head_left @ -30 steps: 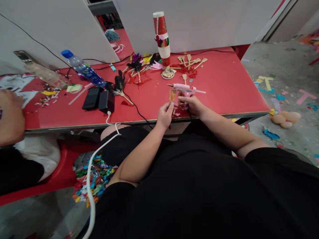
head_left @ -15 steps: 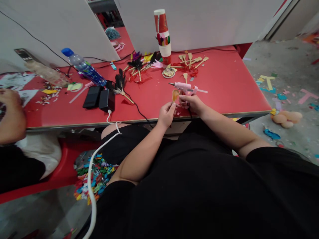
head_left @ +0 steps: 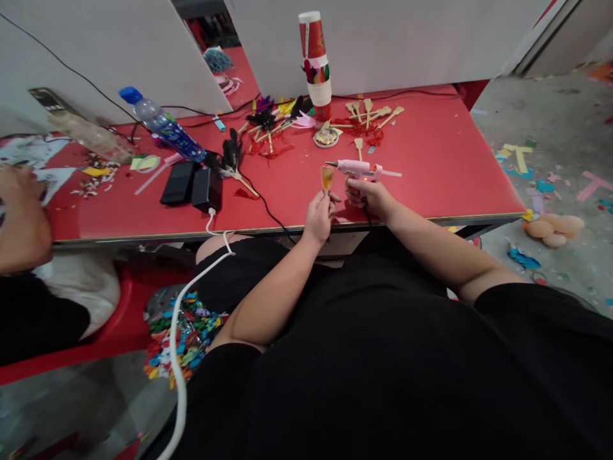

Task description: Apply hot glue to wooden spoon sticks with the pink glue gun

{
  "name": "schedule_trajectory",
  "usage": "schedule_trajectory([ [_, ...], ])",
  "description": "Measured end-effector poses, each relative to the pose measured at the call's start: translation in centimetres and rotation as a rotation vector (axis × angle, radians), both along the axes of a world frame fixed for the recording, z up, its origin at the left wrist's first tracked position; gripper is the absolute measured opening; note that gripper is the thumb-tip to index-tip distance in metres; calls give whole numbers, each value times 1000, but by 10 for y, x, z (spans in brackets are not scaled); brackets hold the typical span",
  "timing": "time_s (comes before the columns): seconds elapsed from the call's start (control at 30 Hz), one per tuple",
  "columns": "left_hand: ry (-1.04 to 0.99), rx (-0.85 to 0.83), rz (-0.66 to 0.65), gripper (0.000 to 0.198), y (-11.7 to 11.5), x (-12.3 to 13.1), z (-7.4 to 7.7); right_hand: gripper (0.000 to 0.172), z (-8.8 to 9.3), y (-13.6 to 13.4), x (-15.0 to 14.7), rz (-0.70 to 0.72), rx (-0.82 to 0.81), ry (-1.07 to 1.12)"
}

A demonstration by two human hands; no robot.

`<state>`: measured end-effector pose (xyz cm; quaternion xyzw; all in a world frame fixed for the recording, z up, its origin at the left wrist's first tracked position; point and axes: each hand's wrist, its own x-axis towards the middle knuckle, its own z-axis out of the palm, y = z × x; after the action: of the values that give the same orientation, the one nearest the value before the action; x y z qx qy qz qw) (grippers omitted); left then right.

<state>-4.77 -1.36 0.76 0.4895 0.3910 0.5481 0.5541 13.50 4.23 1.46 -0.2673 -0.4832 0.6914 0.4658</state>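
Observation:
Between the fingers of my left hand point(head_left: 320, 216) is the handle of a small wooden paddle-shaped stick point(head_left: 327, 177), held upright with its broad end on top. That broad end has an amber, glossy look. My right hand point(head_left: 368, 195) is wrapped round the grip of a pink hot glue gun point(head_left: 354, 167). Its nozzle points left, just above and beside the paddle end, and a clear glue stick point(head_left: 393, 174) sticks out of the back. A small reddish light glows on the gun. Beyond it a single wooden stick point(head_left: 359, 148) lies on the red table point(head_left: 431, 160).
Stacked paper cups point(head_left: 320, 92) holding feathers stand at the back, by a small dish point(head_left: 326, 137). Wooden sticks point(head_left: 378, 114) and feathered sticks point(head_left: 268, 128) lie around them. Leftward are a bottle point(head_left: 165, 126), a black box point(head_left: 207, 190) and another person's arm point(head_left: 22, 220).
My left hand has drawn the wooden stick slightly left, away from the glue gun, and turned it more upright. The right hand with the gun has barely moved.

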Motion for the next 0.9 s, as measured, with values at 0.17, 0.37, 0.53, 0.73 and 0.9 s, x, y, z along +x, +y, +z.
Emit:
schedule_trajectory([
  [0.17, -19, 108, 24, 49, -1, 1, -2, 60, -7, 2, 0, 0, -6, -78],
  [0.37, -3, 137, 43, 54, 0, 0, -4, 53, -8, -1, -5, -147, 2, -200],
  [0.53, 38, 155, 61, 55, 2, 0, -7, 50, -8, -3, -7, -183, 47, -288],
  [0.73, 104, 189, 84, 60, 4, -3, -15, 56, -17, 4, -7, -289, 140, -400],
  [0.9, 187, 195, 119, 55, 2, -6, -14, 60, -19, 6, -8, -311, 124, -433],
])
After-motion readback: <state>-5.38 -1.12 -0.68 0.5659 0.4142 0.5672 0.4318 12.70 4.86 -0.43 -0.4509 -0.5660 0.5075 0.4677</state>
